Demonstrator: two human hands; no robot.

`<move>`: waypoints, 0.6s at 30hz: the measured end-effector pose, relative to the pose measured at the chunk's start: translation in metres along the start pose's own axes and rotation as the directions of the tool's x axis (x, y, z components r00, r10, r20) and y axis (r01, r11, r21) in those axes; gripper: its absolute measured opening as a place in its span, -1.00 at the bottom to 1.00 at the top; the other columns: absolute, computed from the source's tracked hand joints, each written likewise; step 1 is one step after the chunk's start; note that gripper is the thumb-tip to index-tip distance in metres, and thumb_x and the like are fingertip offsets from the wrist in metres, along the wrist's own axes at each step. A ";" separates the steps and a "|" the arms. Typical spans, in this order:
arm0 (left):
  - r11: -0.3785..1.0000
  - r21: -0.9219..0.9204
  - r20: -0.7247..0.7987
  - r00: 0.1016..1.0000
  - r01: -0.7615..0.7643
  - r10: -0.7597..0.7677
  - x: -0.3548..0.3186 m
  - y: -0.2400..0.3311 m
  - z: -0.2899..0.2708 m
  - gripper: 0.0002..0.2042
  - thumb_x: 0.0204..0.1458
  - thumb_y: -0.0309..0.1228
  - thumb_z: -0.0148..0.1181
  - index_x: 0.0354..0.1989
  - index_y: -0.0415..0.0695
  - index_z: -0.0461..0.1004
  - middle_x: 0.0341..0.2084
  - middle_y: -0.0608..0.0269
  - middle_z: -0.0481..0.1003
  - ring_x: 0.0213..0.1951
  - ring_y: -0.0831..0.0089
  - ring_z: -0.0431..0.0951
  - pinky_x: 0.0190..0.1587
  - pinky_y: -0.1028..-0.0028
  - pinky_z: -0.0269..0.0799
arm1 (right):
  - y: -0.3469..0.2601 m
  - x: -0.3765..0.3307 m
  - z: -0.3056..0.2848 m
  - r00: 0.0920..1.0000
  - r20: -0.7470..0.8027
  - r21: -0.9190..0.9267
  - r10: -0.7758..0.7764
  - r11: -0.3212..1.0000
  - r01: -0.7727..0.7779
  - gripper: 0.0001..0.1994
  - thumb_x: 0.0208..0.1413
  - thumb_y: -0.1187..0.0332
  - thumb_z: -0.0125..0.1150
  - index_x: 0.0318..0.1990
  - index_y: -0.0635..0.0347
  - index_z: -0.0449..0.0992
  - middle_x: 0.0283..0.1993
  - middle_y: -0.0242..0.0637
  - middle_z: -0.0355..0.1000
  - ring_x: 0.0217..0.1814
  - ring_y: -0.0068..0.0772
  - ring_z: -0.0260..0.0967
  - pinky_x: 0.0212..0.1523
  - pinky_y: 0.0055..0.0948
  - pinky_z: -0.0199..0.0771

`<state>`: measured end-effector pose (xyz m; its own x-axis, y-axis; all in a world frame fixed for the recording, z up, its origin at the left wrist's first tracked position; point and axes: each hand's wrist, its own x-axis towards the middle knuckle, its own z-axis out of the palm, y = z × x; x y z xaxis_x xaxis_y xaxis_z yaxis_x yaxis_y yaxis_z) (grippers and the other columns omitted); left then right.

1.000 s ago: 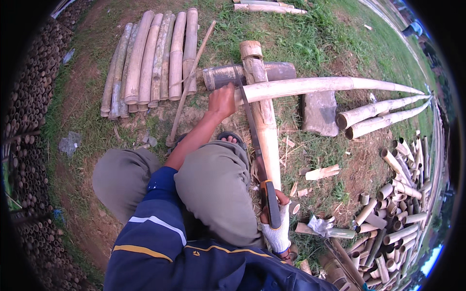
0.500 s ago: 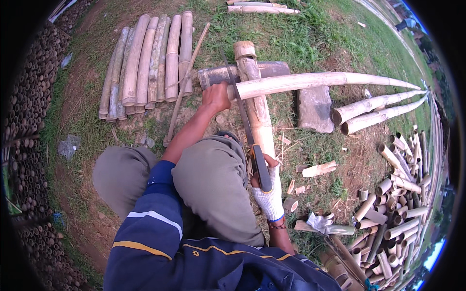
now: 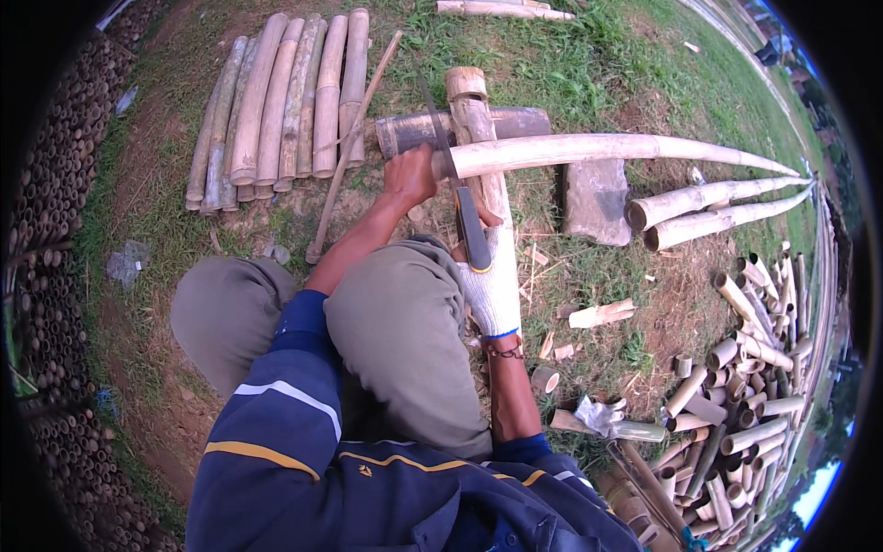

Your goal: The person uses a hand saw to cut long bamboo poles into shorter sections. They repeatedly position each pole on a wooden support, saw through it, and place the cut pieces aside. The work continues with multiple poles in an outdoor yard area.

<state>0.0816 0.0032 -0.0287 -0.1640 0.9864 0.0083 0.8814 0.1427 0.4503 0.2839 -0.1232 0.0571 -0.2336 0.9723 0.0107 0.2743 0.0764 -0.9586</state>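
Note:
My bare left hand [image 3: 410, 175] is closed round the near-left end of a long pale bamboo pole [image 3: 561, 150], which stretches off to the right. Under it, a notched bamboo post [image 3: 493, 193] lies across a thick dark bamboo piece [image 3: 522, 123]. In a white knitted glove, my right hand [image 3: 495, 281] grips the dark, orange-trimmed handle of a hand saw [image 3: 473, 230]. The saw's blade runs upward across the pole, just right of my left hand. How deep it sits in the bamboo I cannot tell.
Cut bamboo lengths [image 3: 262, 106] lie side by side at the upper left. A stone block [image 3: 596, 204] sits beneath the pole, near two more poles [image 3: 694, 201]. Short bamboo offcuts [image 3: 736, 396] are heaped at the lower right; a thin stick [image 3: 354, 138] leans left of my hand.
My right hand has pushed the saw forward, away from me, so its handle is now close to the pole. My left hand stays on the pole's end.

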 end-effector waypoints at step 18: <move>1.000 -0.021 -0.027 1.000 -0.015 0.014 0.002 -0.004 0.000 -0.63 -0.09 -0.54 0.43 -0.04 -0.26 0.57 -0.15 -0.25 0.70 -0.04 -0.25 0.73 0.04 -0.10 0.66 | 0.002 0.028 0.005 0.994 -0.046 -0.027 -0.097 0.995 0.096 -0.49 0.21 0.58 0.20 0.34 0.33 0.38 0.11 -0.09 0.47 0.05 -0.25 0.47 0.20 -0.30 0.51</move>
<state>0.0778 0.0046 -0.0303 -0.1633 0.9858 0.0384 0.8743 0.1266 0.4685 0.2736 -0.0969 0.0545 -0.2159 0.9694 0.1164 0.2757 0.1749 -0.9452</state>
